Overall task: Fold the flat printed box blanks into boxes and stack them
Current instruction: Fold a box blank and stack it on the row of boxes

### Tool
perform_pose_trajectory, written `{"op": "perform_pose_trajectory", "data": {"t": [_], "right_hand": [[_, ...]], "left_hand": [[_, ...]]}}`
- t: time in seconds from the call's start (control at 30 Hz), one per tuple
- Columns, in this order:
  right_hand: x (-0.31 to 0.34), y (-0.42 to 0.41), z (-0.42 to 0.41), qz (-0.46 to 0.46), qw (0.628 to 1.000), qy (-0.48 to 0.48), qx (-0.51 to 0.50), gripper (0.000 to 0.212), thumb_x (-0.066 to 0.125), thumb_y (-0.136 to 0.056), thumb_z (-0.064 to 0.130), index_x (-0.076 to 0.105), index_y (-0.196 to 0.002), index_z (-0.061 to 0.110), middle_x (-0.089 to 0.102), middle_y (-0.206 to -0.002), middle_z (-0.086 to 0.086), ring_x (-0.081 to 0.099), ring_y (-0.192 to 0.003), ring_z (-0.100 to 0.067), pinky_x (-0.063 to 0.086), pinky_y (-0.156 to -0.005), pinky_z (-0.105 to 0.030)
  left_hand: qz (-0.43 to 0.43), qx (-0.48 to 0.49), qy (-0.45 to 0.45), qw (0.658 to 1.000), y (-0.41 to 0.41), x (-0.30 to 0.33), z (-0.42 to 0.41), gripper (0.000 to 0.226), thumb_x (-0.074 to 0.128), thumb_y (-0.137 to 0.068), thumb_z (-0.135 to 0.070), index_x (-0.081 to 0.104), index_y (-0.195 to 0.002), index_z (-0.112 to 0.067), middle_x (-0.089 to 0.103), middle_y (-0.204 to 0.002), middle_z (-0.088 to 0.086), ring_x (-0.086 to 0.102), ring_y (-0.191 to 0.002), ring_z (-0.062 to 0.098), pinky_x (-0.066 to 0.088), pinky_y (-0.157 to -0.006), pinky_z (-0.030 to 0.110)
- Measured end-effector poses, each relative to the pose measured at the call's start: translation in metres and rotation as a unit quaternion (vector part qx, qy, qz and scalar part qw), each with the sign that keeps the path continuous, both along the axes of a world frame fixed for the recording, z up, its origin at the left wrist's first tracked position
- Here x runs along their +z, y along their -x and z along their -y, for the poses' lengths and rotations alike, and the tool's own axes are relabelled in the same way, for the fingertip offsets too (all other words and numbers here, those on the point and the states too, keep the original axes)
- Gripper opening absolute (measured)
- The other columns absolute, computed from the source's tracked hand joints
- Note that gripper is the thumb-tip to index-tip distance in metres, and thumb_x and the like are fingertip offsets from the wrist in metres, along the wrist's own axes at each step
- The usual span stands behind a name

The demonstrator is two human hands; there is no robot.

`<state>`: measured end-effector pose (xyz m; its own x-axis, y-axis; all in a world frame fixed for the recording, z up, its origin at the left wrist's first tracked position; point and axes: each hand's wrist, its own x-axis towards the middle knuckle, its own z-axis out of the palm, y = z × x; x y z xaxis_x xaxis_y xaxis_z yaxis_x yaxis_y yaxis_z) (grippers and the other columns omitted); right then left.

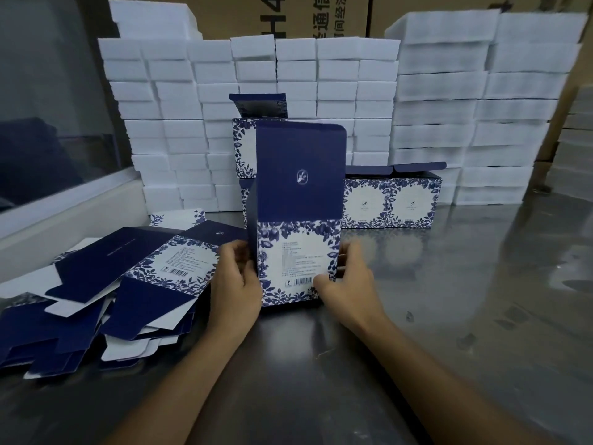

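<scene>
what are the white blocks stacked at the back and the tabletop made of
White rectangular blocks: likely foam, with a matte, soft-looking, slightly fuzzy surface. Grey tabletop: probably stainless steel, since its smooth sheen shows blurred reflections of the stacks.

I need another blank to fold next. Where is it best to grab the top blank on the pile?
Likely its raised near-right navy flap, coming from the right, fingers under, thumb on top. The top blank lies flat, and that edge overhangs the pile beside the left hand.
</scene>
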<state>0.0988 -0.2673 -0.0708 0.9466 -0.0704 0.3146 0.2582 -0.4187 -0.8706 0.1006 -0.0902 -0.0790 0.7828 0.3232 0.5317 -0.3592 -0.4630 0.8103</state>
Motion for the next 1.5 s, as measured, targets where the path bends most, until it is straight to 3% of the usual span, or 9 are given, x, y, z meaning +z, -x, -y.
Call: {"op": "perform_pose_trajectory", "data": {"t": [0.37,0.53,0.67,0.83,0.9,1.07,1.23,1.33,1.5], "right_hand": [[0.0,-0.003,-0.001,-0.009,1.0,0.022,0.001,0.042,0.069,-0.073,0.046,0.049,-0.102,0.025,0.067,-0.099,0.012,0.064,-0.09,-0.005,0.052,-0.08,-0.035],[0.004,0.002,0.003,0.025,1.0,-0.012,0.009,0.036,0.07,-0.082,0.059,0.059,-0.104,0.033,0.068,-0.1,0.02,0.06,-0.091,0.01,0.042,-0.07,-0.01],[0.009,0.005,0.003,0.035,0.997,-0.045,0.043,0.022,0.062,-0.086,0.065,0.061,-0.099,0.047,0.067,-0.1,0.034,0.06,-0.095,0.017,0.042,-0.073,-0.003],[0.005,0.0,0.002,-0.008,0.997,-0.046,0.054,0.094,0.037,-0.081,0.08,0.037,-0.152,0.018,0.047,-0.153,0.0,0.041,-0.141,-0.011,0.032,-0.115,-0.03],[0.005,-0.001,0.001,-0.007,0.997,-0.05,0.057,0.093,0.027,-0.084,0.078,0.034,-0.155,0.018,0.035,-0.161,-0.002,0.03,-0.148,-0.013,0.021,-0.119,-0.027],[0.005,-0.002,-0.004,0.034,0.993,-0.097,0.062,0.076,0.016,-0.095,0.073,0.07,-0.117,0.023,0.07,-0.118,0.003,0.061,-0.116,-0.01,0.047,-0.104,-0.041],[0.009,-0.009,0.001,0.001,0.983,-0.169,0.077,0.087,0.029,-0.074,0.097,0.074,-0.098,0.026,0.074,-0.106,-0.01,0.069,-0.104,-0.027,0.053,-0.096,-0.053],[0.01,-0.01,0.003,-0.027,0.977,-0.198,0.076,0.073,0.034,-0.062,0.103,0.075,-0.092,0.05,0.077,-0.098,0.012,0.073,-0.094,-0.009,0.055,-0.093,-0.045],[0.009,-0.01,0.007,-0.05,0.979,-0.198,0.023,0.082,0.023,-0.054,0.107,0.074,-0.086,0.051,0.075,-0.101,0.014,0.07,-0.098,-0.007,0.051,-0.096,-0.04]], "left_hand": [[-0.067,-0.039,0.042,0.996,-0.008,-0.002,-0.006,0.053,0.049,-0.093,0.007,0.041,-0.138,-0.02,0.059,-0.124,-0.004,0.055,-0.121,0.018,0.043,-0.105,0.038],[-0.073,-0.08,0.077,0.991,-0.005,-0.002,-0.007,0.076,0.068,-0.081,0.001,0.032,-0.128,-0.047,0.044,-0.113,-0.034,0.05,-0.107,-0.013,0.038,-0.09,0.017],[-0.088,-0.126,0.08,0.985,-0.004,-0.004,-0.007,0.095,0.072,-0.075,0.002,0.025,-0.142,-0.045,0.046,-0.129,-0.018,0.046,-0.119,-0.007,0.038,-0.098,0.021],[-0.088,-0.139,0.038,0.986,-0.001,-0.002,-0.006,0.1,0.086,-0.068,-0.01,0.026,-0.143,-0.039,0.051,-0.117,-0.025,0.052,-0.102,-0.019,0.042,-0.078,0.003],[-0.076,-0.128,0.001,0.989,0.002,-0.003,-0.003,0.088,0.089,-0.063,-0.023,0.035,-0.129,-0.044,0.052,-0.118,-0.026,0.05,-0.103,-0.02,0.042,-0.076,0.001],[-0.07,-0.134,0.012,0.988,0.008,0.002,-0.003,0.058,0.084,-0.057,-0.051,0.053,-0.106,-0.052,0.064,-0.11,-0.022,0.061,-0.097,-0.005,0.049,-0.077,0.013],[-0.079,-0.205,0.066,0.973,0.012,0.005,-0.002,0.073,0.082,-0.052,-0.055,0.057,-0.119,-0.039,0.067,-0.116,-0.016,0.063,-0.108,0.003,0.054,-0.088,0.026],[-0.07,-0.263,0.091,0.958,0.014,0.011,-0.002,0.086,0.083,-0.057,-0.046,0.049,-0.135,-0.036,0.062,-0.128,-0.015,0.059,-0.117,0.002,0.053,-0.086,0.019],[-0.088,-0.297,0.102,0.945,0.013,0.012,-0.003,0.099,0.088,-0.05,-0.041,0.04,-0.137,-0.048,0.057,-0.136,-0.009,0.061,-0.119,0.014,0.055,-0.091,0.031]]}}
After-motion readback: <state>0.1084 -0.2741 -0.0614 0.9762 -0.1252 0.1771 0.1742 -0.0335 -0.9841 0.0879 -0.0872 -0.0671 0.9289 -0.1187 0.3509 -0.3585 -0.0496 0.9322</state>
